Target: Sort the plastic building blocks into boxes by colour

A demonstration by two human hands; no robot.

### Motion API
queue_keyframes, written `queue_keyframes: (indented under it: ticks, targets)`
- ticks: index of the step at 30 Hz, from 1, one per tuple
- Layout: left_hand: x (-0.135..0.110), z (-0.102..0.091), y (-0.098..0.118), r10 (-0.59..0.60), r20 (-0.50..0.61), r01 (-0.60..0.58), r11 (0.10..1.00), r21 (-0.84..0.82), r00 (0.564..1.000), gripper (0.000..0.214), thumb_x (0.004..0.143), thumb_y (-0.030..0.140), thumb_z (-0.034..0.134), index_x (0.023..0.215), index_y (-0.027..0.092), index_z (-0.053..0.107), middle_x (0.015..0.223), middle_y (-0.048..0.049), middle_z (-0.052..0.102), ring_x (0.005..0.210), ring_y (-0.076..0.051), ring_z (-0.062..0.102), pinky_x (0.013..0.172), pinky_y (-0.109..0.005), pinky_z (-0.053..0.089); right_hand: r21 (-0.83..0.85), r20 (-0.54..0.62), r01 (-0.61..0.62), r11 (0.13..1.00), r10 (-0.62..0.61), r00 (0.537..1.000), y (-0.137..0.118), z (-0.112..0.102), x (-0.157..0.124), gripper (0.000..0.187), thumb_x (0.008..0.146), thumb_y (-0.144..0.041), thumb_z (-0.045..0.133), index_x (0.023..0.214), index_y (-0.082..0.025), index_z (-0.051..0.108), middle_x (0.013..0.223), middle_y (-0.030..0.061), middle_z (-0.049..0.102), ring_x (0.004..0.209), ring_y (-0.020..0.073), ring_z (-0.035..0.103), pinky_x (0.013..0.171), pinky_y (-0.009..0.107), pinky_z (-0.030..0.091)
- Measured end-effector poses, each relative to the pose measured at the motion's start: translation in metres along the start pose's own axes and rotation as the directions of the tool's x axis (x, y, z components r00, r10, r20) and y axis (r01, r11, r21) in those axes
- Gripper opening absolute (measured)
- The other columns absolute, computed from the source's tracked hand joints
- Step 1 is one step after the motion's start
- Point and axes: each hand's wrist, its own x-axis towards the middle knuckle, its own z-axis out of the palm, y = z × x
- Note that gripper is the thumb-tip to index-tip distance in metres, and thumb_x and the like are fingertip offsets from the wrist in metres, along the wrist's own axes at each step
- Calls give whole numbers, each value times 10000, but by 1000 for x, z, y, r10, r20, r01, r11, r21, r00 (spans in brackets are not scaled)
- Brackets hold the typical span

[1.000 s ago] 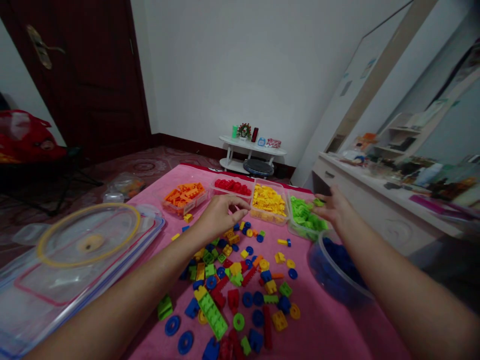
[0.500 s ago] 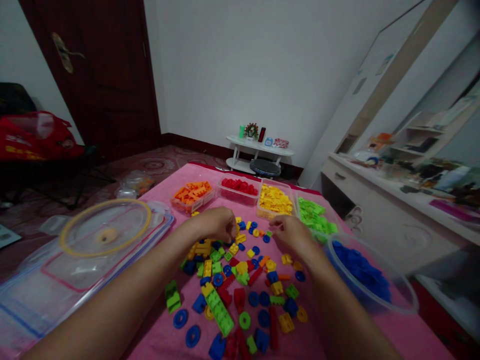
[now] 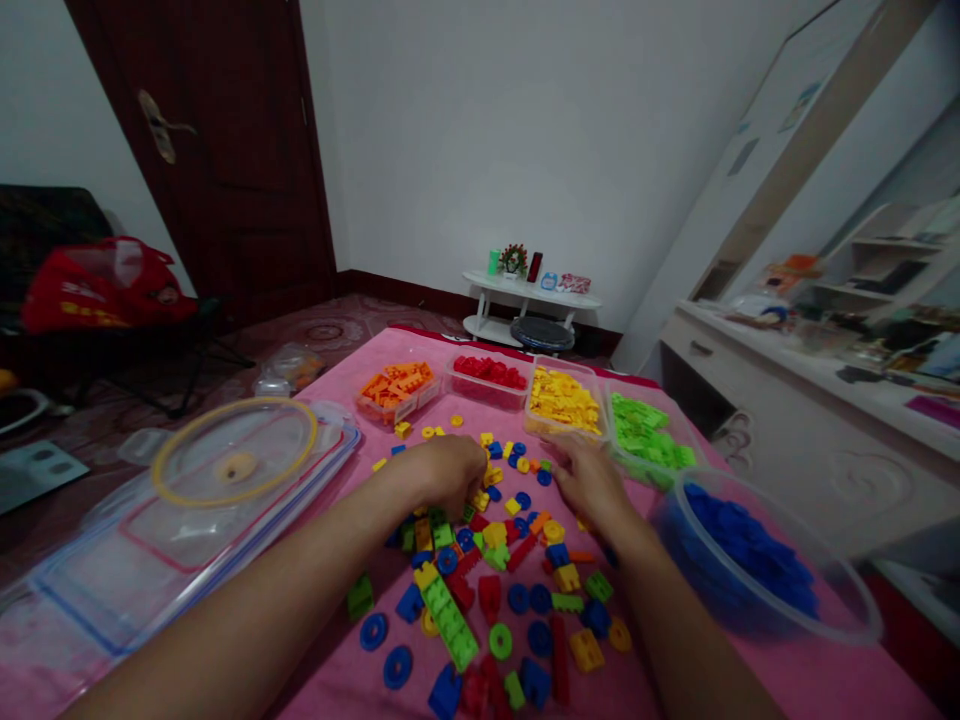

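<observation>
My left hand (image 3: 456, 474) is over the middle of the loose building blocks, its fingers curled down and pinched. Whatever lies between its fingertips is hidden. Yellow blocks (image 3: 492, 476) and small blue pieces surround it. My right hand (image 3: 589, 480) hovers at the right of the pile with its fingers a little apart, and nothing shows in them. Close to its fingertips lies a blue ring (image 3: 544, 478). Nearer to me are a long green block (image 3: 450, 615) with a yellow end, blue wheels (image 3: 398, 667), a green ring (image 3: 500, 640) and red pieces (image 3: 490, 596).
Tubs of orange blocks (image 3: 397, 388), red blocks (image 3: 491, 372), yellow blocks (image 3: 564, 398), green blocks (image 3: 649, 430) and blue blocks (image 3: 750, 550) curve around the pile's far and right sides. Stacked clear lids (image 3: 187, 540) occupy the left of the pink cloth (image 3: 330, 655).
My left hand has shifted slightly nearer, lower over the blocks. My right hand's fingers have loosened and spread a little. The whole view has swung slightly left.
</observation>
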Motion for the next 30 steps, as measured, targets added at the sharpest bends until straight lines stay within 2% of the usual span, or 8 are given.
queue_keyframes:
  ticks: [6,10,14,18,23,26,28,30]
  targets:
    - [1,4,-1,27,-2,-27,999,-36,1000,158,527,121,635,656,165,714,611,-15,662,531,-129,546,472,-208,367,73,0,-16,997,16,1000,-3,6,-2,206,722,-151,531,879,-166,665,876,58,646,842,176,568,763,279,408]
    - [1,3,-9,34,-15,-36,986,-164,999,125,514,106,628,611,160,687,557,10,633,499,-101,517,441,-180,342,448,-66,-78,891,120,991,-16,-3,-2,168,691,-225,578,831,-149,632,678,22,602,624,148,546,587,258,421]
    - [1,-2,-21,30,-181,-106,897,-429,983,101,555,96,572,612,136,644,552,17,613,486,-80,509,445,-156,347,893,109,-211,397,265,958,-47,-12,-10,302,665,-315,644,916,-166,567,776,30,637,589,125,569,449,202,400]
    - [2,-11,-19,-41,-422,-279,691,-667,906,86,629,144,586,695,114,633,588,3,602,505,-80,521,465,-162,375,924,380,-370,-99,101,920,-77,-14,-19,278,699,-346,640,891,-170,545,814,27,633,609,108,590,439,173,411]
    - [2,-14,-2,9,-432,-399,403,-824,902,227,686,274,658,852,119,660,664,-32,647,525,-97,563,494,-191,428,792,501,-507,-340,-113,858,-100,-17,-23,346,778,-522,537,880,-192,533,753,13,601,545,95,552,363,141,317]
    - [1,-18,-1,-121,-521,-467,311,-828,845,212,681,299,687,797,123,672,691,-45,664,504,-76,556,459,-161,400,862,449,-437,-259,-13,894,-106,-13,-25,304,747,-461,608,859,-184,557,672,-22,549,443,41,415,336,124,176]
    - [0,-23,-8,-318,-560,-536,167,-827,765,206,671,305,706,764,127,660,662,-26,651,454,-41,510,419,-133,359,920,392,-391,-16,19,920,-110,-6,-26,279,721,-417,647,817,-166,571,603,-43,503,404,27,321,345,145,154]
    - [-2,-28,-18,-480,-488,-589,-78,-804,729,190,663,278,718,748,131,634,632,2,625,415,-17,465,379,-113,316,889,353,-323,324,-34,935,-117,2,-27,252,712,-388,654,783,-155,588,566,-42,494,424,44,351,383,167,233]
